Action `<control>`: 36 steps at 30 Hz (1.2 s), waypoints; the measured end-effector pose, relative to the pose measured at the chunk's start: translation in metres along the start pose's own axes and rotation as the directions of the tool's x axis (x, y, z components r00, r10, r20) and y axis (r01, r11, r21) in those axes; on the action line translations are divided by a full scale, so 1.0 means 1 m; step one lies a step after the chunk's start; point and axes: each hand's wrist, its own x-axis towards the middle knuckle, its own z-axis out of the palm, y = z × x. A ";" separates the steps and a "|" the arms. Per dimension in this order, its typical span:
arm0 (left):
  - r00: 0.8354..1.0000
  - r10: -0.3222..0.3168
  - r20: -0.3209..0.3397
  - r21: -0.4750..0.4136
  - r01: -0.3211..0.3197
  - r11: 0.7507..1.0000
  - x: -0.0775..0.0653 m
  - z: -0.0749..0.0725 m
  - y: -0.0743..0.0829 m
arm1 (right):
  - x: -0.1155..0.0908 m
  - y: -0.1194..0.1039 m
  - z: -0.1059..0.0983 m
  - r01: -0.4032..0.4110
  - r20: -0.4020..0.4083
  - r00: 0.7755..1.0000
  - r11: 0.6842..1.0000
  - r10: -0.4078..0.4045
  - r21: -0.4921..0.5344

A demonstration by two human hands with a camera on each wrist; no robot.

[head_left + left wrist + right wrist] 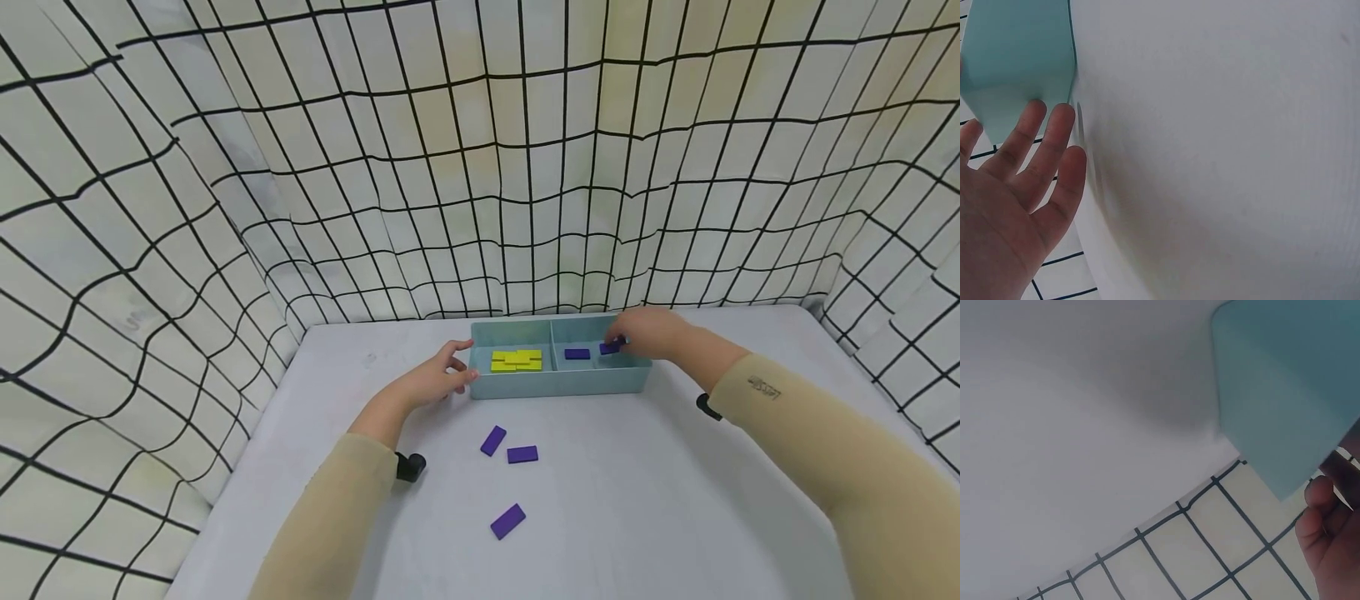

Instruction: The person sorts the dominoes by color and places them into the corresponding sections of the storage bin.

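Observation:
A pale teal box [558, 383] with a divider stands at the back of the table. Its left compartment holds several yellow blocks [517, 360], its right one a flat purple block [577, 354]. My right hand [651, 332] reaches over the right end and pinches a purple block [609, 347] low in the right compartment; the fingers partly hide it. In the right wrist view, the curled fingers show beside the box's end wall [1279, 406]. At the left end, my left hand [435, 377] has its fingers spread, fingertips against the box wall [1019, 62].
Three purple blocks lie on the white table [637, 500] in front of the box: one tilted [492, 441], one nearly level [522, 454], one nearer me [508, 522]. A white backing with a black grid net [525, 200] surrounds the table's back and sides.

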 end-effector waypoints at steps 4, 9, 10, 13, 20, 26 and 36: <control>1.000 0.008 0.002 -0.001 -0.008 1.000 0.000 0.000 0.000 | 0.005 -0.002 0.002 -0.005 0.028 1.000 0.998 0.007 -0.063; 1.000 0.008 -0.003 0.007 -0.008 1.000 0.000 0.001 0.000 | 0.012 -0.005 0.005 -0.020 0.071 0.997 0.989 0.031 -0.148; 1.000 0.006 -0.004 0.008 -0.006 1.000 0.000 0.001 0.000 | 0.013 -0.005 0.005 -0.021 0.075 0.997 0.988 0.033 -0.155; 1.000 0.003 -0.004 0.015 -0.003 1.000 0.001 0.002 0.000 | 0.016 -0.006 0.008 -0.012 0.080 0.996 0.986 0.025 -0.166; 1.000 -0.006 -0.005 0.012 0.006 1.000 0.003 0.003 -0.002 | 0.019 -0.004 0.014 -0.004 0.081 0.997 0.984 0.019 -0.176; 1.000 0.002 -0.005 0.009 -0.002 1.000 0.003 0.003 -0.001 | 0.021 -0.005 0.016 -0.027 0.065 0.997 0.986 0.038 -0.162; 1.000 -0.009 -0.007 0.010 0.009 1.000 0.000 0.001 -0.001 | 0.025 -0.004 0.016 -0.052 0.055 0.997 0.992 0.059 -0.115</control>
